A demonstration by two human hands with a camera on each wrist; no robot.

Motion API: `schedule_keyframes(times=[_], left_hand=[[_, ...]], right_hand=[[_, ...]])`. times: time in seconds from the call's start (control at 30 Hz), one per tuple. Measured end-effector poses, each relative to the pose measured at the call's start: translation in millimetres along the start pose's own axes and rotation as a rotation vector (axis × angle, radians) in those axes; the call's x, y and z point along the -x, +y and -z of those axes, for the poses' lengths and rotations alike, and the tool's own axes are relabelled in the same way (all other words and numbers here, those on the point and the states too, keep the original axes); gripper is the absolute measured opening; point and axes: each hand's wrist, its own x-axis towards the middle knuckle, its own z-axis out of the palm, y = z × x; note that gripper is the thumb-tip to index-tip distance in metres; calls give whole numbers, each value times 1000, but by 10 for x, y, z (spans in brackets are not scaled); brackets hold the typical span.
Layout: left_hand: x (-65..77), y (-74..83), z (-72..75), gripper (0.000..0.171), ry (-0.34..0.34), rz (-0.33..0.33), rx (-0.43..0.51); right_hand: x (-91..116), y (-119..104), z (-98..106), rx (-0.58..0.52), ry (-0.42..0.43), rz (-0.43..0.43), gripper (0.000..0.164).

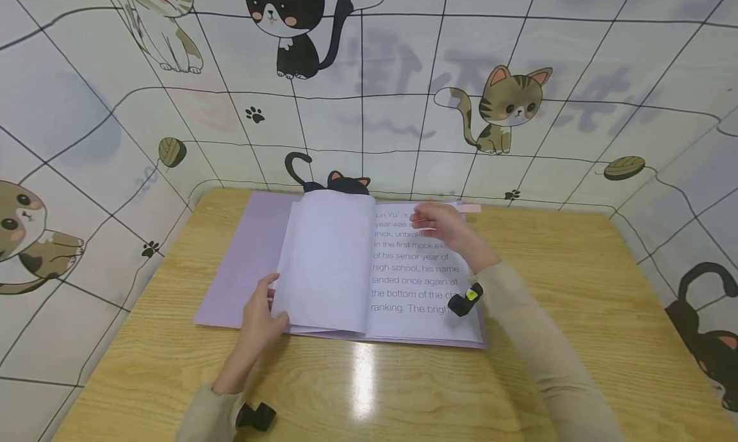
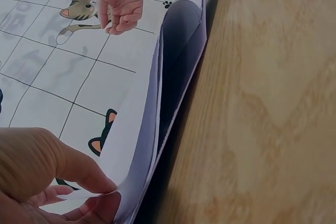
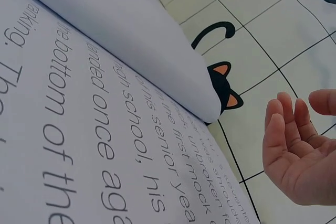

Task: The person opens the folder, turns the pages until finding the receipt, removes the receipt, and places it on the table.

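Note:
A book with a light purple cover [image 1: 239, 272] lies spread on the table. Its left side shows a blank white page [image 1: 328, 262] that bulges up near the spine; the right page [image 1: 412, 269] carries large printed English text. My left hand [image 1: 261, 320] pinches the lower outer edge of the left page between thumb and fingers, as the left wrist view also shows, with loose leaves [image 2: 156, 93] fanned beside it. Over the upper part of the printed page my right hand [image 1: 446, 230] hovers, fingers loosely bent and holding nothing, covering the ends of some lines.
Light wooden table [image 1: 553, 288] surrounds the book. A pink tab [image 1: 471, 208] sticks out at the book's top right corner. Behind the table stands a white gridded wall covering [image 1: 398, 122] printed with cartoon cats. Each wrist wears a small black device, such as the right one [image 1: 461, 303].

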Motion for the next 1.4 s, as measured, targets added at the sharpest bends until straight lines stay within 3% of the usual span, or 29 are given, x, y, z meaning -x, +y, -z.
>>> schedule_keyframes(times=[0.3, 0.53, 0.8, 1.0, 1.23, 1.4], left_hand=[[-14, -77, -23, 68, -6, -48, -28], [-26, -106, -59, 42, -34, -2, -90], [-39, -98, -70, 32, -44, 18, -118], [-39, -79, -59, 29, -47, 13, -135], [-52, -95, -83, 28, -33, 8, -163], [-45, -107, -108, 26, 18, -44, -189]], right_hand=[[-39, 39, 188, 12, 39, -39, 21], [-90, 73, 321, 0, 92, -48, 20], [-104, 31, 408, 62, 178, -72, 45], [-158, 39, 505, 100, 247, -88, 41], [-185, 7, 579, 236, 334, -91, 42], [-189, -10, 639, 268, 365, -97, 45]])
